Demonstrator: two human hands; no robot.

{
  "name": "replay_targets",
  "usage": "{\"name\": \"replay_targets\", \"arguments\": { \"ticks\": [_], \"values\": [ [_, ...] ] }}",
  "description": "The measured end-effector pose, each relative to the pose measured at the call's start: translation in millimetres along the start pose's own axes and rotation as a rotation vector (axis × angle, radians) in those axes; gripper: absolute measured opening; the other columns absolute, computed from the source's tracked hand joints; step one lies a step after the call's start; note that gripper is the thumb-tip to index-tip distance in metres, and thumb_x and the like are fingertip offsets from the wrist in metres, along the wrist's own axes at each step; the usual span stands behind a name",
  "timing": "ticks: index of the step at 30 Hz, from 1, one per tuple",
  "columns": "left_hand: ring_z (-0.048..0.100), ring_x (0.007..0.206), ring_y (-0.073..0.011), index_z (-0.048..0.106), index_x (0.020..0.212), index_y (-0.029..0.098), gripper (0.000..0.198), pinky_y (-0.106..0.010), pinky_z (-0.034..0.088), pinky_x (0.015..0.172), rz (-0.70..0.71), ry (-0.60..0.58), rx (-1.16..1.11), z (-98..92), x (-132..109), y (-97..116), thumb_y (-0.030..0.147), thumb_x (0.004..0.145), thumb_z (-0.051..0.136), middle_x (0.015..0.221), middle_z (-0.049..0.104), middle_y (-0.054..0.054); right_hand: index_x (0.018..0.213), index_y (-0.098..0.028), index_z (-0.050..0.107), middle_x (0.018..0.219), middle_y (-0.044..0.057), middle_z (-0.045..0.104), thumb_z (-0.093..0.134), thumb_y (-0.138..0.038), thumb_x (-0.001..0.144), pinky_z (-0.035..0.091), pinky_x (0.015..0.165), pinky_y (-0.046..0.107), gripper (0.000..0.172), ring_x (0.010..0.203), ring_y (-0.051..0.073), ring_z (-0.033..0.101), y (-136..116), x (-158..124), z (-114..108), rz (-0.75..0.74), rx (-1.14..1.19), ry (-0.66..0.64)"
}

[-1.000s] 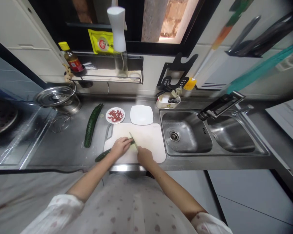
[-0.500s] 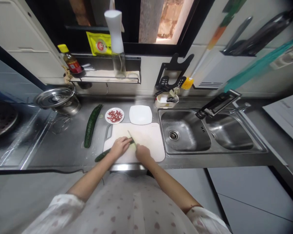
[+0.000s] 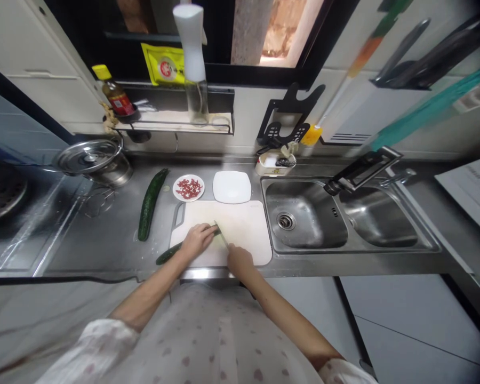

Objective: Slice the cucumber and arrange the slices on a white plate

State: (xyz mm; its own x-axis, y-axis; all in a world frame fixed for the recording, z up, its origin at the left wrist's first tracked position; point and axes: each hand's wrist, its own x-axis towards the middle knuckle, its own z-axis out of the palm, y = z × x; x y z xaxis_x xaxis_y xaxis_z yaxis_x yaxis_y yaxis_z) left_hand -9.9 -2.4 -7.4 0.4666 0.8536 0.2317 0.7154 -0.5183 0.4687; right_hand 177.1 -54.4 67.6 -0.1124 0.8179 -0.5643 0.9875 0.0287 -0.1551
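On the white cutting board, my left hand is closed over a green cucumber. One end of it sticks out on the left past the board's edge, and the other shows just beyond my fingertips. My right hand grips a knife, whose thin blade points away and to the left, at the cucumber's right end. The knife's handle is hidden in my fist. A whole cucumber lies on the counter to the left. Behind the board stand a small plate of chopped red pieces and a white square plate.
A double steel sink with a black faucet adjoins the board on the right. A lidded pot stands at the back left. Above, a wall shelf holds a sauce bottle and a spray bottle.
My right hand and the knife have shifted slightly to the right and nearer to me. My left hand stays on the cucumber. The whole view has shifted slightly.
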Motion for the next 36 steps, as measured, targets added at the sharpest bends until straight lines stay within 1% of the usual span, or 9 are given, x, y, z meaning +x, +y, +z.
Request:
{"name": "replay_targets", "arguments": {
  "ticks": [4,9,13,17,22,31,36],
  "values": [
    [0.057,0.092,-0.0189,0.061,0.124,0.026,0.035,-0.034,0.047,0.084,-0.002,-0.011,-0.008,-0.1,0.3,-0.2,0.026,0.091,0.049,0.104,0.062,-0.007,0.113,-0.013,0.055,0.100,0.015,0.067,0.034,-0.011,0.092,0.046,0.078,0.029,0.030,0.098,0.022,0.065,-3.3,9.7,0.8,-0.006,0.010,0.034],
    [0.057,0.093,-0.0190,0.061,0.124,0.026,0.034,-0.034,0.047,0.084,-0.001,-0.001,-0.018,-1.6,0.4,1.5,0.028,0.093,0.047,0.104,0.062,-0.007,0.113,-0.012,0.056,0.098,0.015,0.068,0.034,-0.011,0.091,0.047,0.079,0.029,0.031,0.098,0.021,0.064,-9.4,32.8,0.9,-0.058,0.007,0.116],
    [0.057,0.095,-0.0192,0.061,0.124,0.026,0.034,-0.034,0.047,0.085,-0.001,0.002,-0.014,-2.1,0.3,2.2,0.028,0.093,0.047,0.105,0.062,-0.008,0.112,-0.012,0.057,0.100,0.016,0.067,0.033,-0.013,0.093,0.047,0.080,0.029,0.031,0.098,0.022,0.064,-14.9,49.7,-3.1,-0.096,0.001,0.153],
    [0.057,0.095,-0.0193,0.061,0.124,0.025,0.034,-0.034,0.047,0.086,0.006,-0.004,-0.008,-3.4,1.0,2.7,0.029,0.093,0.047,0.105,0.062,-0.008,0.113,-0.012,0.058,0.101,0.016,0.067,0.033,-0.014,0.093,0.047,0.080,0.029,0.032,0.099,0.022,0.064,-19.3,55.1,-8.6,-0.104,0.006,0.169],
    [0.057,0.094,-0.0191,0.061,0.123,0.026,0.033,-0.034,0.046,0.085,-0.009,-0.012,0.008,-5.3,1.2,4.9,0.029,0.093,0.047,0.105,0.062,-0.008,0.113,-0.013,0.057,0.101,0.015,0.067,0.033,-0.011,0.092,0.047,0.080,0.028,0.032,0.098,0.021,0.064,-17.6,46.0,-8.5,-0.085,0.010,0.154],
    [0.057,0.091,-0.0188,0.062,0.123,0.025,0.034,-0.034,0.047,0.083,0.006,0.004,0.026,-1.7,0.5,1.1,0.030,0.094,0.046,0.102,0.063,-0.007,0.109,-0.014,0.057,0.096,0.014,0.068,0.036,-0.009,0.090,0.048,0.079,0.028,0.028,0.097,0.021,0.065,-3.4,13.8,10.9,-0.040,-0.006,0.132],
    [0.058,0.091,-0.0186,0.062,0.122,0.023,0.034,-0.033,0.047,0.083,0.019,0.007,0.025,-3.0,0.9,2.1,0.030,0.095,0.044,0.101,0.063,-0.007,0.109,-0.014,0.056,0.095,0.015,0.068,0.036,-0.009,0.091,0.048,0.077,0.029,0.027,0.097,0.022,0.066,3.3,-2.4,17.1,-0.002,-0.001,0.106]
  ]
}}
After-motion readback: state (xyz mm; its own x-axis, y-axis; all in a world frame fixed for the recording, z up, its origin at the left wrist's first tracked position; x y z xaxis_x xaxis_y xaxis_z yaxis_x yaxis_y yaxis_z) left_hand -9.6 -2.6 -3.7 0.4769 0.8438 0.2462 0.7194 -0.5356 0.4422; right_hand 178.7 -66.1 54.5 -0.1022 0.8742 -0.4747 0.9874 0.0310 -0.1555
